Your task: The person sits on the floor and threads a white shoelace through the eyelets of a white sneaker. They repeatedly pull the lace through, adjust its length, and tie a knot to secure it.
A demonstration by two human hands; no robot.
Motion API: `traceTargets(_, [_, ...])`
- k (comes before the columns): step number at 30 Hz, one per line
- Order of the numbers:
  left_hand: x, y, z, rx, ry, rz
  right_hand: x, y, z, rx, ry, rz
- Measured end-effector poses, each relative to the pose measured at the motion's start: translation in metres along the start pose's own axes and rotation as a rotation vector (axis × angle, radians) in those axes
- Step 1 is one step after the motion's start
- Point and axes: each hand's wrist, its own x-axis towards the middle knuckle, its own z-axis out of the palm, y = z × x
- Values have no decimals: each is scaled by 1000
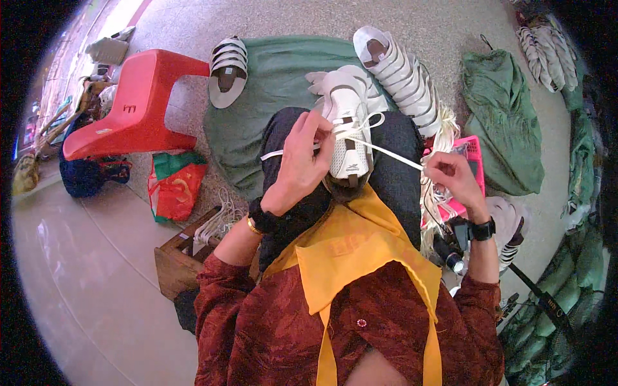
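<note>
A white and grey shoe upper [347, 132], with a dark heel tab, rests between my knees. White shoelace [389, 153] runs through its throat, with a loop standing up beside it. My left hand [302, 154] is at the shoe's left side, thumb and fingers pinched at the lacing; a lace end sticks out to its left. My right hand [454, 177] is off to the right, fingertips closed on the lace, which stretches taut back to the shoe. More white uppers lie just beyond the shoe, partly hidden by it.
Green cloth [283, 71] covers the floor ahead, with stacked shoe uppers [405, 83] at its right and a smaller stack [228, 71] at its left. A red plastic chair [138, 106] stands left. Lace bundles [444, 135] hang by a pink basket [475, 151]. A green sack [505, 122] lies right.
</note>
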Motion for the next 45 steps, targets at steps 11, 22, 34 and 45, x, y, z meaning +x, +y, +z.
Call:
traceTargets(11, [0,-10,-8,-111,-125,-263,82,-86,59,-380,162,-477])
traceTargets(22, [4,-12,-15,-375,-252,-359,89,-59,49,-224,-138,-279])
traceTargets(34, [-12,12,-67,-374,-201,-344,97,-46,67,-109,1,-493])
traceTargets(45, [-51,-13,-96,-333,-83,-408,62,-65,71,-333,61,-318])
